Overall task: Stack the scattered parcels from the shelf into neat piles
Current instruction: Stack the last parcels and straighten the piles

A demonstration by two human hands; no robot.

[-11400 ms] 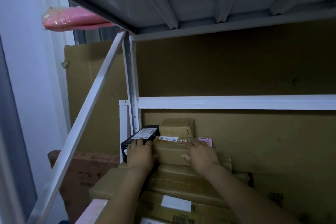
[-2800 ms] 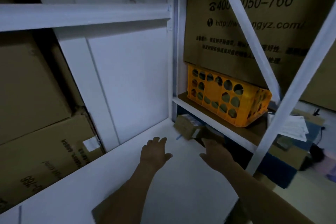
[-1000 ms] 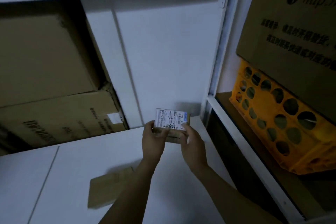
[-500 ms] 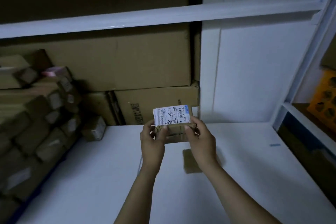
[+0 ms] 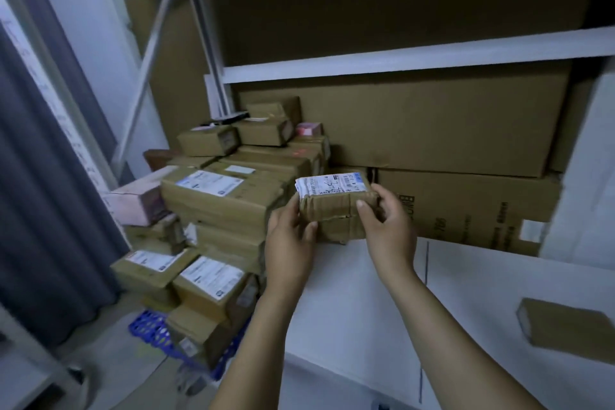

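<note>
The space behind the white shelf board [image 5: 349,309] is being filled by two large cardboard cartons [image 5: 432,120], one being carried on top of the other, under a white crossbeam. Left of the board, well apart from it, the window side is being covered by a grey curtain [image 5: 40,210]. Against the board's left edge a pile of brown parcels [image 5: 226,200] with white shipping labels is being supported on a blue plastic pallet [image 5: 149,331] that is lying on the floor; the pile is reaching above the level of the board, and the smallest boxes are being carried at its top. On the board's right part, well apart from the hands, a flat brown parcel [image 5: 569,326] is lying alone. Over the board's left rear part, just beside the pile, a small tape-wrapped parcel [image 5: 332,210] with a white label on its top face is being held by both hands; whether its lower edge is touching the board cannot be told. Its left end is being gripped by the left hand [image 5: 289,243], with the thumb being pressed on the near face and the fingers being wrapped behind. Its right end is being gripped by the right hand [image 5: 389,233] in the same way, with the fingers being curled round the far corner.
</note>
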